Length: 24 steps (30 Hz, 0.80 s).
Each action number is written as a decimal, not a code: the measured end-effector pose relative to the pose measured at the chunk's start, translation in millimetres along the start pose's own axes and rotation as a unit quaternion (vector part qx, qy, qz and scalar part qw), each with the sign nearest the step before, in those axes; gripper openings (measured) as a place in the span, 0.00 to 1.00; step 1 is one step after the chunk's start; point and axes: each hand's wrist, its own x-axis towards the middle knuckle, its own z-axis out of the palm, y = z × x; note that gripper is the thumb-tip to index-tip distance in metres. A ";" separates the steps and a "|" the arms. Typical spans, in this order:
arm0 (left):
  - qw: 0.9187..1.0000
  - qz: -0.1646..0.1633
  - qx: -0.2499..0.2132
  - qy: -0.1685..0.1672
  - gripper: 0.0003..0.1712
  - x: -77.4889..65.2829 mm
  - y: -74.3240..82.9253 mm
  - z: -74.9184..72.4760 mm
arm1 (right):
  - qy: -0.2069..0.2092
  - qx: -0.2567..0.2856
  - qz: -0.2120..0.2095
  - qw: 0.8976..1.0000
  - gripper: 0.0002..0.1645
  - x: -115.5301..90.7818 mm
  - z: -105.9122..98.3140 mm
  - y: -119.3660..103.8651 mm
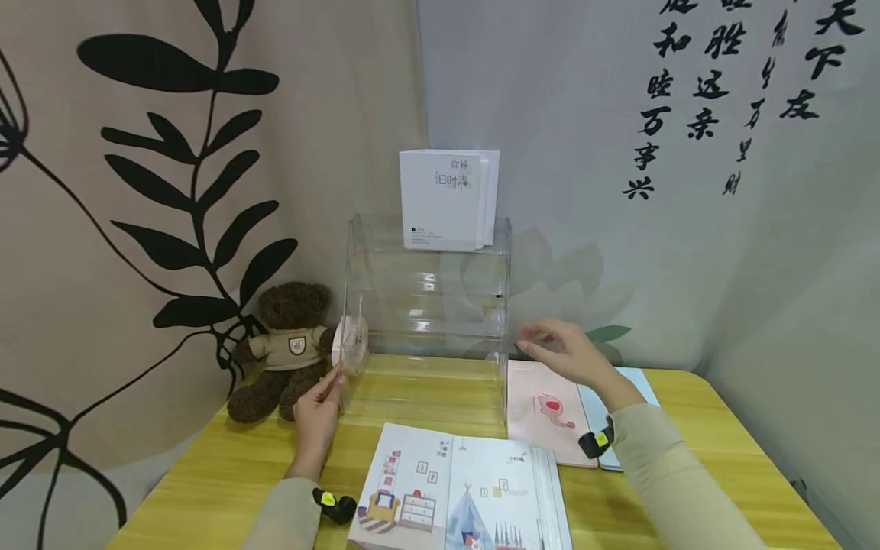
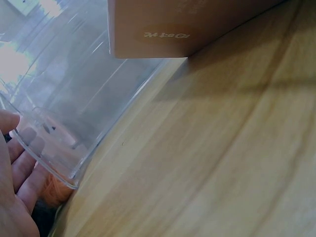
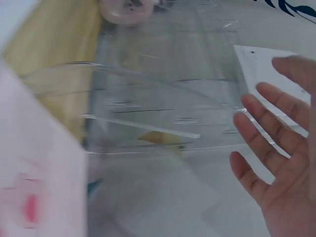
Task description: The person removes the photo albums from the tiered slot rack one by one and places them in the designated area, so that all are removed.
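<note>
A clear tiered display rack [image 1: 426,305] stands on the table against the wall. My left hand [image 1: 318,416] pinches the front edge of its left side panel; in the left wrist view the thumb is on one side and the fingers [image 2: 29,180] show behind the clear plastic. A pale pink round object [image 1: 349,344] sits close by those fingertips. My right hand [image 1: 560,347] is beside the rack's right side, holding nothing; in the right wrist view its fingers [image 3: 266,140] are spread and loosely extended. White booklets [image 1: 443,200] stand in the top tier.
A thick open picture book [image 1: 447,489] lies in front of the rack. To the right lie a pink notebook [image 1: 543,397] with an elephant and a light blue notebook [image 1: 635,382] beneath my right forearm. A brown teddy bear [image 1: 289,351] sits left of the rack.
</note>
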 end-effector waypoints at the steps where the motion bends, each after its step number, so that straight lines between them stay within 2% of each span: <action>1: 1.000 0.001 -0.002 0.001 0.17 0.0 0.0 -0.3 | 0.004 -0.007 -0.013 1.000 0.16 10.4 -4.9 -1.2; 4: 1.000 0.007 -0.006 0.003 0.17 0.3 -0.3 -0.3 | 0.018 -0.018 -0.050 0.998 0.18 41.3 -17.9 -7.1; 7: 1.000 0.009 -0.008 0.003 0.18 0.3 -1.5 -0.5 | 0.030 -0.027 -0.063 0.997 0.20 68.2 -28.5 -14.2; 12: 1.000 0.004 -0.014 -0.003 0.18 -0.5 -3.3 -1.5 | 0.026 -0.021 -0.028 0.999 0.28 111.8 -48.0 -26.2; 19: 1.000 0.018 0.005 0.012 0.17 -0.4 -3.4 0.7 | 0.041 -0.103 -0.039 0.993 0.37 180.7 -75.8 -44.8; 24: 1.000 0.018 0.000 0.024 0.17 0.4 -3.2 -1.9 | 0.056 -0.162 -0.029 0.985 0.40 227.1 -82.8 -57.5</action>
